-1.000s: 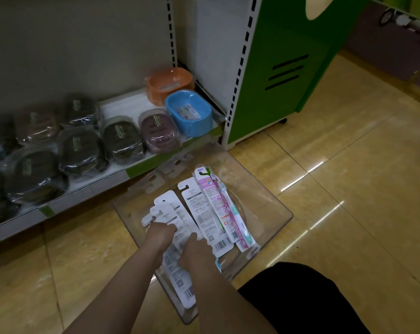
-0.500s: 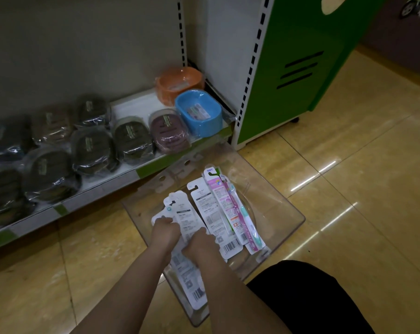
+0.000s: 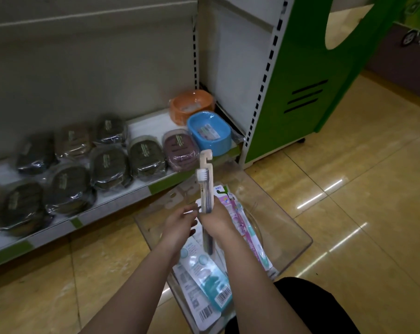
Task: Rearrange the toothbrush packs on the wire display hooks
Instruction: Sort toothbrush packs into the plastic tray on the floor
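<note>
My right hand grips a toothbrush pack and holds it upright above the clear plastic bin on the floor; its hang tab points up and white bristles show near the top. My left hand is beside it, fingers loosely spread and touching the pack's lower part. More packs lie in the bin: a pink one to the right, and teal and white ones under my forearms. No wire display hooks are in view.
A low white shelf on the left carries wrapped dark soap dishes, an orange tub and a blue tub. A green cabinet stands at the right. Tan floor tiles spread around the bin.
Both hands were down in the bin on the packs. My right hand has now lifted one pack upright out of the bin, and my left hand has risen beside it.
</note>
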Demonstrator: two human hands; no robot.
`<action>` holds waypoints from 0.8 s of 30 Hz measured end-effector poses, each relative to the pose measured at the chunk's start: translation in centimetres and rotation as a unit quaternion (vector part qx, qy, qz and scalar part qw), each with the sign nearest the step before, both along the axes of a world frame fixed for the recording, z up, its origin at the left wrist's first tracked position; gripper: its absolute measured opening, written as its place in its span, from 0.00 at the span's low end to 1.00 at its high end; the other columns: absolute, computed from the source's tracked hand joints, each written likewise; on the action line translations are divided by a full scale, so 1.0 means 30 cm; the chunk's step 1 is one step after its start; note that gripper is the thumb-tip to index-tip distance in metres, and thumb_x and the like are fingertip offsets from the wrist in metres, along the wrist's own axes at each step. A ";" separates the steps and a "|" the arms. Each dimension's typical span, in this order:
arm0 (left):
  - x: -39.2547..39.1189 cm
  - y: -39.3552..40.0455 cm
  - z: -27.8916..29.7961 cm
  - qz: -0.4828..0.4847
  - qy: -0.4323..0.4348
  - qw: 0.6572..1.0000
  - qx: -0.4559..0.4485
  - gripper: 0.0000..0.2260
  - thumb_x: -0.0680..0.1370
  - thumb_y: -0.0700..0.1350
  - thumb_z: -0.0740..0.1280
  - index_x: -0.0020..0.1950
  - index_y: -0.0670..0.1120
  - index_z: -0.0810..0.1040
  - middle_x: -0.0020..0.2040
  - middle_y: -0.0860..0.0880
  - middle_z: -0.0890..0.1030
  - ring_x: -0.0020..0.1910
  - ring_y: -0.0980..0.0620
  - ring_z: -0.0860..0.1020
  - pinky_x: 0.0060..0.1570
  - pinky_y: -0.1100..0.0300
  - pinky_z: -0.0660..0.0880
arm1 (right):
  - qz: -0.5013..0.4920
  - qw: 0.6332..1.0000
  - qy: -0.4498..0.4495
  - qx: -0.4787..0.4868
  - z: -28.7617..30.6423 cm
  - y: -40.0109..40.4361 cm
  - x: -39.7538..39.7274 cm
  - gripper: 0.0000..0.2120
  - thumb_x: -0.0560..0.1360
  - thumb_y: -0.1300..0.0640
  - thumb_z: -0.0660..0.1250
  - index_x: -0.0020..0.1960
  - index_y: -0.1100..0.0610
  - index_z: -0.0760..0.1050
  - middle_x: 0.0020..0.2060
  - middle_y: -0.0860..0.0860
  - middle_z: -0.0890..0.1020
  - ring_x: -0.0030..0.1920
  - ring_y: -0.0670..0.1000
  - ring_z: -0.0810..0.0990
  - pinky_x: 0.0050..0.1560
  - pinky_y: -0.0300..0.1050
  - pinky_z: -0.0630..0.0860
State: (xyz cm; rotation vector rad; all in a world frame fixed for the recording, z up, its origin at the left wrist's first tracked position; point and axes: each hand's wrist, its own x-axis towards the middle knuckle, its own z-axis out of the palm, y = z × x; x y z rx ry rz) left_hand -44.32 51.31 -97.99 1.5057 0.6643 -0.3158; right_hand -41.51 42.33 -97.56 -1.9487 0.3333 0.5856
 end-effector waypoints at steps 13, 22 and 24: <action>0.072 0.028 0.278 -0.031 -0.084 0.988 -0.122 0.08 0.79 0.45 0.63 0.55 0.47 0.79 0.47 0.48 0.83 0.40 0.53 0.81 0.32 0.65 0.74 | 0.024 0.988 -0.148 -0.047 0.344 0.032 -0.012 0.21 0.78 0.60 0.57 0.70 0.56 0.58 0.52 0.58 0.80 0.51 0.58 0.80 0.50 0.50 0.76; 0.016 -0.005 0.684 -0.018 -0.078 0.989 -0.125 0.16 0.76 0.46 0.69 0.61 0.41 0.76 0.52 0.43 0.81 0.47 0.51 0.80 0.44 0.61 0.76 | 0.040 0.985 -0.167 -0.017 0.748 -0.027 -0.076 0.18 0.78 0.61 0.58 0.66 0.53 0.62 0.47 0.50 0.77 0.49 0.54 0.79 0.47 0.50 0.77; -0.004 -0.012 0.799 -0.033 -0.081 0.990 -0.112 0.16 0.76 0.46 0.69 0.61 0.41 0.76 0.53 0.43 0.82 0.47 0.51 0.81 0.44 0.62 0.77 | 0.035 0.986 -0.160 0.001 0.855 -0.045 -0.099 0.16 0.77 0.60 0.59 0.64 0.51 0.64 0.48 0.49 0.77 0.50 0.52 0.79 0.50 0.52 0.78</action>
